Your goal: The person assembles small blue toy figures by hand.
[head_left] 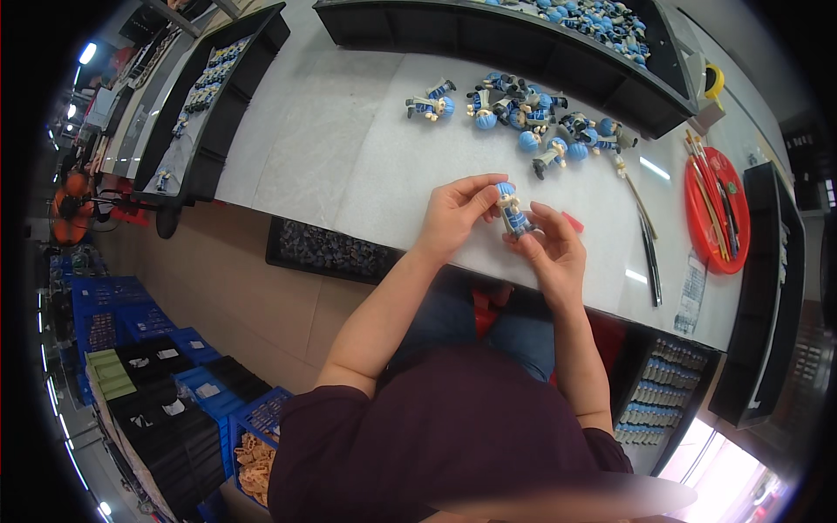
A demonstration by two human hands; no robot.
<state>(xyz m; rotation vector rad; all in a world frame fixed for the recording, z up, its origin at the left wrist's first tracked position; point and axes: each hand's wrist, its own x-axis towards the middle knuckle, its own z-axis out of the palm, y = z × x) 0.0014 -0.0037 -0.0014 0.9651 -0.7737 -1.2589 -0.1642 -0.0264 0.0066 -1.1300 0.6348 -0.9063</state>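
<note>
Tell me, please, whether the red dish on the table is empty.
Not empty: several slim brushes lie in the red dish, some of their ends reaching past its upper rim.

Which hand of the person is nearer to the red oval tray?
The right hand: it holds the figurine, left of the red oval tray. The left hand, at the figurine's head, is farther left.

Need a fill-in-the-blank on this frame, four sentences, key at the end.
1. The left hand and the right hand both hold one figurine whose hair is coloured ____.
2. Of those two, the hand nearer the oval tray is the ____ one.
3. That tray, with brushes in it, is coloured ____.
4. The roll of tape beyond the tray is coloured ____.

Missing words: blue; right; red; yellow.
</note>
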